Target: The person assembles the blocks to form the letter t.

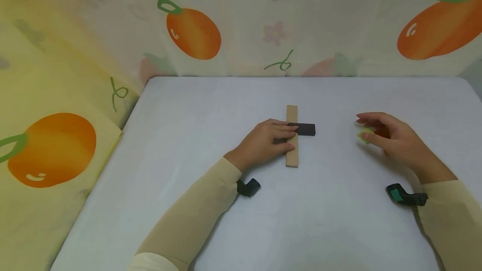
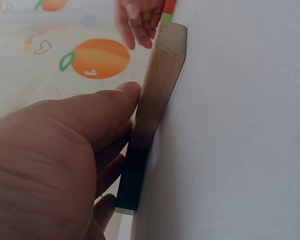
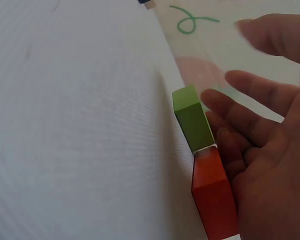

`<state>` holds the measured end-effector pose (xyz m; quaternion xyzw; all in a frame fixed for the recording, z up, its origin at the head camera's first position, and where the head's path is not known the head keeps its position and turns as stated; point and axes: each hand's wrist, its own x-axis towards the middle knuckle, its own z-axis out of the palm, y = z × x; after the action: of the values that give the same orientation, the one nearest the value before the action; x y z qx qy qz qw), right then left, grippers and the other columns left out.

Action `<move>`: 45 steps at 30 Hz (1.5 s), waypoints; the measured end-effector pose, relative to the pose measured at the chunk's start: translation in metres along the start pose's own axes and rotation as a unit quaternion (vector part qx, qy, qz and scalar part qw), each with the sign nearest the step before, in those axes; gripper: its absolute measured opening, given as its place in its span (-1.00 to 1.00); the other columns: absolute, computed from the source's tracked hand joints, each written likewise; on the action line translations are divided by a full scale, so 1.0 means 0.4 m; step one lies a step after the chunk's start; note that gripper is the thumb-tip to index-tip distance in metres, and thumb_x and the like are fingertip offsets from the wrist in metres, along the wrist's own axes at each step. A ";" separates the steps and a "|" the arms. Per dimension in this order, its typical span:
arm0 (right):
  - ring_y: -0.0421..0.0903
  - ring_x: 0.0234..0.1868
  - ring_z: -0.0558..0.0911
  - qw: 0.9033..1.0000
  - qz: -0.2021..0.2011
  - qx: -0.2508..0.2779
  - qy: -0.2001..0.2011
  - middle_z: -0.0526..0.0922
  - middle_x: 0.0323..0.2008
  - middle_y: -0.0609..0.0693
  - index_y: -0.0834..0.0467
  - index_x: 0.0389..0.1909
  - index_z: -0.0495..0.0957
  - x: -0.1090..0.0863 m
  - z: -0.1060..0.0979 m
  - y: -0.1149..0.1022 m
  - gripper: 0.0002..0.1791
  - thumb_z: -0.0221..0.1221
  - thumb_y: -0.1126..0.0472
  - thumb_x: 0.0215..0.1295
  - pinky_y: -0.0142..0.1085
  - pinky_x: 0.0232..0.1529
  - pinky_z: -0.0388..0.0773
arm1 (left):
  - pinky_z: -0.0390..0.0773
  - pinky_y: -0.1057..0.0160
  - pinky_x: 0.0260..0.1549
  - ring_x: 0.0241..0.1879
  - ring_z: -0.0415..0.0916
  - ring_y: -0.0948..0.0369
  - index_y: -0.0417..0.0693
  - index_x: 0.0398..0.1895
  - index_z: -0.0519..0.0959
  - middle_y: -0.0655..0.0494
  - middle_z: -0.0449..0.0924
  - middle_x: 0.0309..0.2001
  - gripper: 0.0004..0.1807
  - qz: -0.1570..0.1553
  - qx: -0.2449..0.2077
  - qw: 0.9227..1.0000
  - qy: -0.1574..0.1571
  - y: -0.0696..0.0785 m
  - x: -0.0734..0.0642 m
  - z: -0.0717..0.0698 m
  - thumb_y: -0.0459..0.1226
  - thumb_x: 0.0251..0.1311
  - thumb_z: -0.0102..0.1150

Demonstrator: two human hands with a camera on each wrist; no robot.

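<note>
My left hand (image 1: 269, 139) rests over a cross of flat blocks on the white table. Its fingers lie across a black block (image 1: 306, 129), and its thumb touches the near part of a pale wooden block (image 1: 292, 158). In the left wrist view the thumb tip lies against the side of that wooden block (image 2: 162, 80), with the dark block (image 2: 131, 182) beyond it. Farther right, my right hand (image 1: 399, 139) is beside a green block (image 3: 194, 117) and an orange-red block (image 3: 215, 200), set end to end. Its fingers are loosely bent along them, the thumb apart in the right wrist view.
The white table (image 1: 188, 108) runs back to a patterned cloth (image 1: 241, 24) printed with oranges and flowers. More of this cloth hangs at the left side. A dark wrist camera (image 1: 248, 187) sits at the left sleeve, another camera (image 1: 406, 195) at the right sleeve.
</note>
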<state>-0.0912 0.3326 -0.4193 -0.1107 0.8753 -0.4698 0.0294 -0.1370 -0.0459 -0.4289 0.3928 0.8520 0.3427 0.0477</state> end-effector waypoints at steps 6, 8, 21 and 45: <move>-0.22 0.20 0.44 0.998 -0.021 -0.044 -0.029 0.55 0.34 0.14 0.29 0.46 0.50 0.008 -0.005 0.008 -0.45 0.29 0.45 0.50 -0.66 0.07 0.34 | 0.21 0.42 0.42 0.47 0.41 0.18 -0.17 0.30 0.72 0.19 0.62 0.39 -0.55 -0.002 0.000 1.000 0.002 0.000 -0.005 -0.008 -0.18 0.44 0.49; -0.19 0.15 0.42 0.997 -0.021 -0.059 -0.036 0.54 0.32 0.16 0.28 0.45 0.52 0.007 -0.009 0.008 -0.45 0.28 0.50 0.46 -0.66 0.04 0.33 | 0.21 0.42 0.42 0.47 0.41 0.18 -0.16 0.30 0.72 0.20 0.62 0.39 -0.55 -0.002 0.000 1.000 0.002 0.000 -0.005 -0.008 -0.18 0.44 0.49; -0.19 0.01 0.43 0.987 -0.048 -0.155 -0.022 0.64 0.16 0.18 0.24 0.27 0.66 0.001 -0.004 0.008 -0.55 0.45 0.40 0.40 -0.66 -0.04 0.29 | 0.20 0.43 0.42 0.47 0.40 0.20 -0.16 0.31 0.71 0.19 0.62 0.40 -0.54 -0.008 -0.006 1.000 -0.003 -0.001 -0.001 -0.001 -0.18 0.45 0.49; -0.37 -0.07 0.51 0.986 -0.093 -0.139 0.025 0.70 -0.03 0.05 0.24 0.11 0.76 0.007 0.033 -0.060 -0.61 0.51 0.48 0.28 -0.70 -0.11 0.45 | 0.22 0.43 0.42 0.47 0.41 0.17 -0.19 0.30 0.71 0.15 0.63 0.38 -0.55 -0.003 -0.009 1.000 -0.001 0.008 -0.003 -0.007 -0.19 0.44 0.49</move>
<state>-0.0876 0.3084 -0.4064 -0.1828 0.9185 -0.3468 -0.0524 -0.1353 -0.0467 -0.4248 0.3903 0.8501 0.3497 0.0525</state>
